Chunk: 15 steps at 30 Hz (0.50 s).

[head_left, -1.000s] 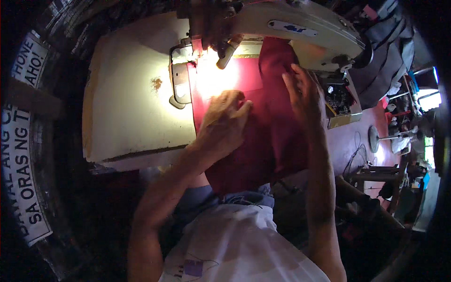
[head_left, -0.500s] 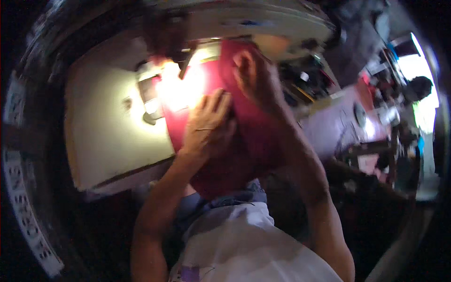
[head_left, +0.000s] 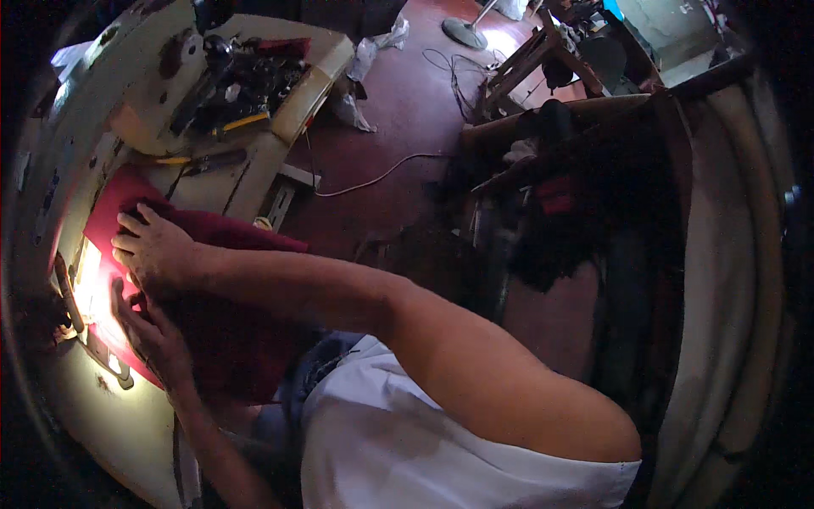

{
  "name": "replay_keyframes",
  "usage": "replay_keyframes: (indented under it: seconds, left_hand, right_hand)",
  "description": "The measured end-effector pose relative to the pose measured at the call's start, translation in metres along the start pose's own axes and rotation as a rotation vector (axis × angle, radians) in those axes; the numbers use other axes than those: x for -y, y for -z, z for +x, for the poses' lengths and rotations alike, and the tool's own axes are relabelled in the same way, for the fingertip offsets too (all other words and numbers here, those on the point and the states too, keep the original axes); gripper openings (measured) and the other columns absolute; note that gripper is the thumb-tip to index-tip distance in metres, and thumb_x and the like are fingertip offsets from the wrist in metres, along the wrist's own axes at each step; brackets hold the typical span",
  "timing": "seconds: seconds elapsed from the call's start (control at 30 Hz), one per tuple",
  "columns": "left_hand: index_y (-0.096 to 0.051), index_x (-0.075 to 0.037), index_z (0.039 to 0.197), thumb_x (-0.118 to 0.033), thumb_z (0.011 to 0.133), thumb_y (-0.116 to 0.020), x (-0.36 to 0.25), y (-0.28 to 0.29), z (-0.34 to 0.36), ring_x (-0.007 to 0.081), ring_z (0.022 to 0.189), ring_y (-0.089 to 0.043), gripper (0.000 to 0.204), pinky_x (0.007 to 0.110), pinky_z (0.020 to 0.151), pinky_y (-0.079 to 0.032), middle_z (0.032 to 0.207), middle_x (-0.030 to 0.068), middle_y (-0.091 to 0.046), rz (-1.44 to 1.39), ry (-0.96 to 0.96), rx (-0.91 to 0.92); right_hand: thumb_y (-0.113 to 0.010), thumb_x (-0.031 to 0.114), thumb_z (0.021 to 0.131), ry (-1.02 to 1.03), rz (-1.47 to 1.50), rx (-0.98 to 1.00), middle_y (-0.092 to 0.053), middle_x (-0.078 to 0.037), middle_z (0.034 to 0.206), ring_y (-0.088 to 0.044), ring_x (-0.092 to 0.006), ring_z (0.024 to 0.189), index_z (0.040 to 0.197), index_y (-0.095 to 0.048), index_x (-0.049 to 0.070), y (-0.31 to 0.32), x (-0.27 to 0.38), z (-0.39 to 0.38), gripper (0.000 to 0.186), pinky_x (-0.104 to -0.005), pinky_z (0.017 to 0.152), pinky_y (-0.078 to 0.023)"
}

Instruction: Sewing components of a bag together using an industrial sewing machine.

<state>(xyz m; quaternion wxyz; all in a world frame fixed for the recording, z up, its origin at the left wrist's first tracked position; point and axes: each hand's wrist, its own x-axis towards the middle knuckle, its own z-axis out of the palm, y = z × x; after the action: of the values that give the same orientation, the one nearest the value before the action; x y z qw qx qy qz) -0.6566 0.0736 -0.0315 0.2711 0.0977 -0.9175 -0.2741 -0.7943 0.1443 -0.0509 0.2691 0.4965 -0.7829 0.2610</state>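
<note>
A dark red cloth (head_left: 225, 339) lies over the sewing machine table's pale top and hangs down toward my lap. My right hand (head_left: 161, 250) rests palm down on the cloth's far part, with its fingers spread. Closer to me, my left hand (head_left: 153, 339) touches the same cloth beside the bright lamp glow, fingers bent a little and apart. Just left of both hands is the dark needle area of the sewing machine (head_left: 69, 297), where glare hides the detail. The cloth under my palms is out of sight.
On the table's far end sits a dark tray of small tools (head_left: 242, 89), with a yellow-handled tool (head_left: 174, 160) nearer. A cable (head_left: 373, 182) runs across the red floor. To the right stand a wooden rack (head_left: 577, 144) and a long pale curtain (head_left: 721, 280).
The view has swung to the right, so table and hands now appear at the left. My right hand, raised and curled before, has come down flat on the cloth near my left hand.
</note>
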Motion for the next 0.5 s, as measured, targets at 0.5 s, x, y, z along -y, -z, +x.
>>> replay_keyframes:
  seconds: [0.5]
  left_hand:
    - [-0.053, 0.0, 0.134, -0.019, 0.098, -0.054, -0.001, 0.002, 0.009, 0.0362, 0.123, -0.05, 0.041, 0.047, 0.107, -0.038, 0.135, 0.0174, -0.056, 0.346, -0.203, 0.148]
  right_hand:
    - [-0.075, 0.018, 0.078, -0.985, -1.232, 0.496, -0.043, -0.016, 0.149, -0.039, -0.036, 0.139, 0.135, -0.058, 0.013, 0.448, -0.067, -0.408, 0.06, -0.0506, 0.112, -0.036]
